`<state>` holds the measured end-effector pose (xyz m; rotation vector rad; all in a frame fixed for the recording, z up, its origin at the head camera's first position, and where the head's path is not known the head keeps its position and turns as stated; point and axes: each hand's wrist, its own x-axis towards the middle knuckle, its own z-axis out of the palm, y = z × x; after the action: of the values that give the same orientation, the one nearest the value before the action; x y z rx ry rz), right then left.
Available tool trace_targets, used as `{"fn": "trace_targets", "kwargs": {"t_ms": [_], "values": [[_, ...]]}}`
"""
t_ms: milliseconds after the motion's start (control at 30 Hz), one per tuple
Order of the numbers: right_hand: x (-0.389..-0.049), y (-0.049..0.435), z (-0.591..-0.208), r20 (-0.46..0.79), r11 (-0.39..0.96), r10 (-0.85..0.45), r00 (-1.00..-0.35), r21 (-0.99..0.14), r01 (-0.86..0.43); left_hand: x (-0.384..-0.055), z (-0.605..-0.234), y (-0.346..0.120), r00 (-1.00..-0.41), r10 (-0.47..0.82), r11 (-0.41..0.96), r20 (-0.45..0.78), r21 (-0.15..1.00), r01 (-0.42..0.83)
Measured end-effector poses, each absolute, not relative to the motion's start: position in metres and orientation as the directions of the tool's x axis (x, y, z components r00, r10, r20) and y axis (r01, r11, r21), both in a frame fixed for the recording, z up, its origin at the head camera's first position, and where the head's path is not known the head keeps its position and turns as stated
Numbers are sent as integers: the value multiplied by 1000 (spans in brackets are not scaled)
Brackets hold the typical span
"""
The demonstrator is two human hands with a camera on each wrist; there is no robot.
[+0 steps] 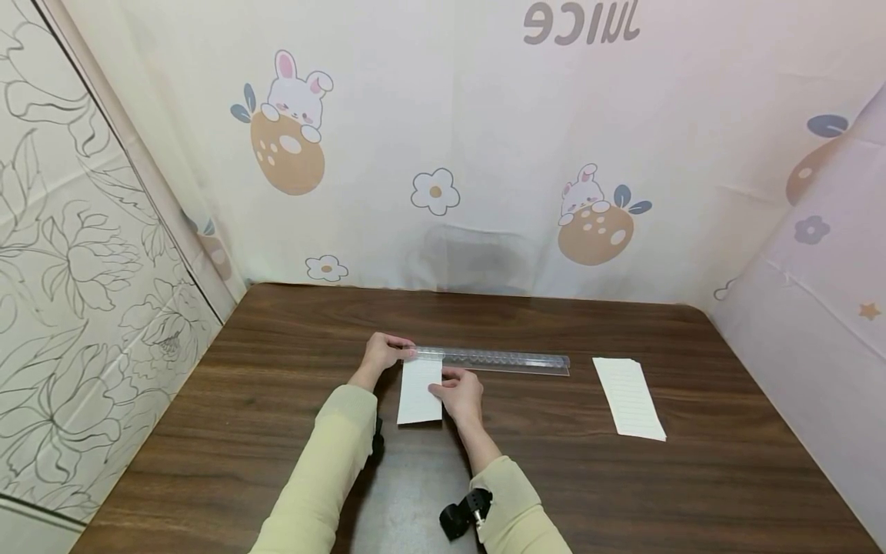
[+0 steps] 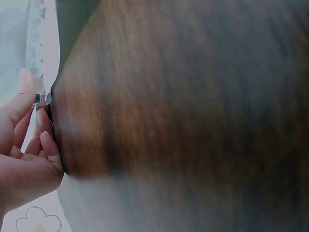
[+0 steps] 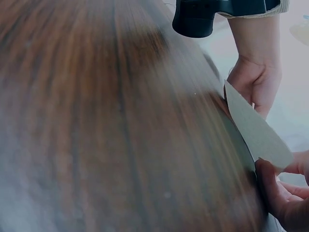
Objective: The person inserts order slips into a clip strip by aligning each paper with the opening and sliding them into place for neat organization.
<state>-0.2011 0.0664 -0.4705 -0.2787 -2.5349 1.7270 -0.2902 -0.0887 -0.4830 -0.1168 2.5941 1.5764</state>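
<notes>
A long clear plastic strip (image 1: 508,359) with a row of bump-like shapes lies crosswise on the table. At its left end my left hand (image 1: 381,352) grips it, the thumb on top; the left wrist view shows the thumb pressed on the clear strip (image 2: 36,46) and the fingers underneath. A narrow white sheet of paper (image 1: 418,396) overlaps that end and extends toward me. My right hand (image 1: 462,396) pinches the sheet's right edge between thumb and fingers. In the right wrist view the paper (image 3: 258,130) is tilted, its near edge raised off the table.
A stack of narrow lined white paper (image 1: 630,398) lies to the right on the brown wood-grain table (image 1: 727,477). Behind the table hangs a printed cloth (image 1: 498,154); a panel with flower line drawings (image 1: 90,269) stands at left. A black wrist camera (image 1: 465,514) sits on the right sleeve.
</notes>
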Motion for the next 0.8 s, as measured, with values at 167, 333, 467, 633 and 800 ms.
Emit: {"fn": "trace_targets", "kwargs": {"t_ms": [167, 333, 467, 633, 800], "values": [[-201, 66, -471, -46, 350, 184, -982, -930, 109, -278, -467, -86, -990, -32, 470, -140, 872, -139], [-201, 66, -471, -42, 343, 184, -982, -934, 104, -278, -466, -86, -988, -33, 465, -149, 873, -147], [-201, 65, -471, -33, 338, 188, -982, -936, 96, -278, -467, -85, -987, -38, 468, -155, 870, -155], [-202, 65, -472, -26, 345, 193, -981, -934, 92, -279, -468, -85, -987, -48, 475, -153, 866, -157], [-201, 65, -472, -29, 360, 190, -981, -928, 97, -279, -467, -85, -988, -49, 478, -148, 865, -153]]}}
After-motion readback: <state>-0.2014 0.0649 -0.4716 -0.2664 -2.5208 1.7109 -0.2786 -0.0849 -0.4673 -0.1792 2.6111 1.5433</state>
